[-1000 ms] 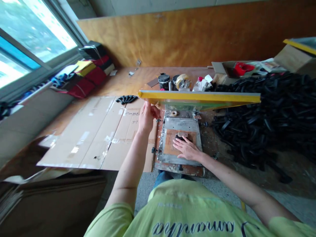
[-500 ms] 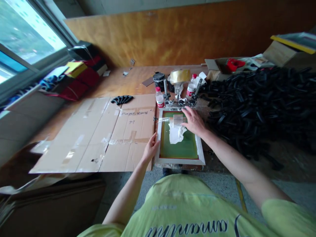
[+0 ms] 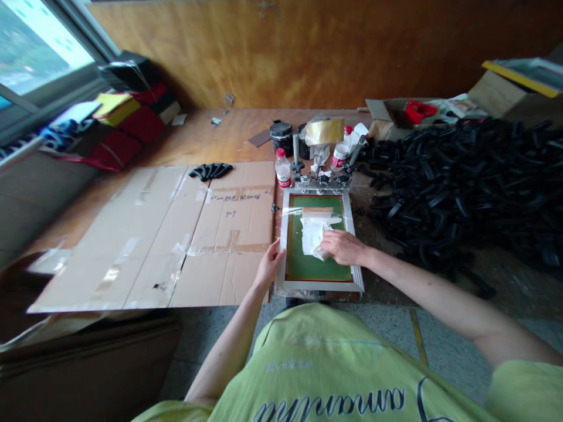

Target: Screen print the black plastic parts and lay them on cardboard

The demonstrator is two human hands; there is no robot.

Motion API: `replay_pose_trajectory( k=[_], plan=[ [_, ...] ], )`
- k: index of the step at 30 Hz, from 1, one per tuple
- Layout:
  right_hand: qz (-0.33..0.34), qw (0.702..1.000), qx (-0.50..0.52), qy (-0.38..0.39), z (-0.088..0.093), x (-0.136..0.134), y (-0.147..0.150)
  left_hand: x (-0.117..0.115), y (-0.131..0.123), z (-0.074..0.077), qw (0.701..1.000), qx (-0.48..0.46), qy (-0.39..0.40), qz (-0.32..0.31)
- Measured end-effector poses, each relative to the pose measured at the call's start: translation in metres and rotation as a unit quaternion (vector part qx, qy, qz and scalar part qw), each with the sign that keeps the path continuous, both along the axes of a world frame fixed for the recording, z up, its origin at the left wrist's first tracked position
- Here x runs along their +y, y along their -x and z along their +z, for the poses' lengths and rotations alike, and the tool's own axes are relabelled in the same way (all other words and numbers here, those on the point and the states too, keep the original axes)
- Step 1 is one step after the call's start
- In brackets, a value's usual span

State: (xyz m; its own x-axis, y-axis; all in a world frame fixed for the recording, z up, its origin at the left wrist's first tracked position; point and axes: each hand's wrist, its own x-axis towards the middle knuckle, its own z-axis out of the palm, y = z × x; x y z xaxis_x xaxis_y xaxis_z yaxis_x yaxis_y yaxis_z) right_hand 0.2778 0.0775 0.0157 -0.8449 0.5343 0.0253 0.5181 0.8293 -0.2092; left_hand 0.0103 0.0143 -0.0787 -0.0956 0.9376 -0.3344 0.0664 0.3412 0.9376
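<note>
In the head view, a silk-screen frame (image 3: 356, 258) with green mesh lies flat under a metal clamp. My left hand (image 3: 269, 265) is closed at its left edge, with fingertips and thumb against the frame's side. My right hand (image 3: 345, 247) is over the mesh, fingers closed on the lower right part of a crumpled white cloth or tissue (image 3: 311, 234); which of the two I cannot tell. Just above the cloth, a brown, flat-edged strip (image 3: 317, 212) crosses the mesh. My right fingertips are partly hidden.
Flattened cardboard (image 3: 145, 234) covers the table's left side, with several black curved pieces (image 3: 211, 171) on it. A large heap of such black pieces (image 3: 461, 193) lies right. Behind the frame stand a bottle (image 3: 284, 170), a black tub (image 3: 281, 135) and a tape roll (image 3: 324, 131).
My right hand has moved down from the frame's upper right and closed on the white cloth or tissue, which has changed shape. My left hand has stayed at the frame's left edge.
</note>
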Motion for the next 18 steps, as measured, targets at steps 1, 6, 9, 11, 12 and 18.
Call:
replay_pose_trajectory(
  k=[1, 6, 9, 11, 12, 18],
  plan=[
    [-0.014, 1.0, 0.0, 0.0, 0.001, 0.003, 0.001, 0.0, -0.001, 0.002, 1.0, -0.012, 0.003, 0.001],
    [-0.068, 0.996, 0.013, -0.051, -0.012, -0.005, 0.007, 0.0, -0.002, 0.007, 0.999, -0.038, 0.023, 0.013],
    [-0.037, 0.999, 0.019, -0.032, -0.016, -0.013, 0.005, 0.0, -0.002, 0.01, 0.999, -0.033, 0.034, 0.015],
    [-0.055, 0.998, 0.033, -0.021, -0.009, -0.004, 0.01, 0.0, -0.002, 0.015, 0.999, -0.036, 0.035, 0.015],
    [-0.076, 0.996, 0.042, -0.022, -0.002, 0.004, 0.014, -0.001, -0.002, 0.02, 0.999, -0.04, 0.034, 0.014],
    [-0.266, 0.957, 0.103, -0.056, 0.05, 0.074, 0.003, 0.005, 0.006, 0.079, 0.998, -0.063, 0.014, -0.011]
  ],
)
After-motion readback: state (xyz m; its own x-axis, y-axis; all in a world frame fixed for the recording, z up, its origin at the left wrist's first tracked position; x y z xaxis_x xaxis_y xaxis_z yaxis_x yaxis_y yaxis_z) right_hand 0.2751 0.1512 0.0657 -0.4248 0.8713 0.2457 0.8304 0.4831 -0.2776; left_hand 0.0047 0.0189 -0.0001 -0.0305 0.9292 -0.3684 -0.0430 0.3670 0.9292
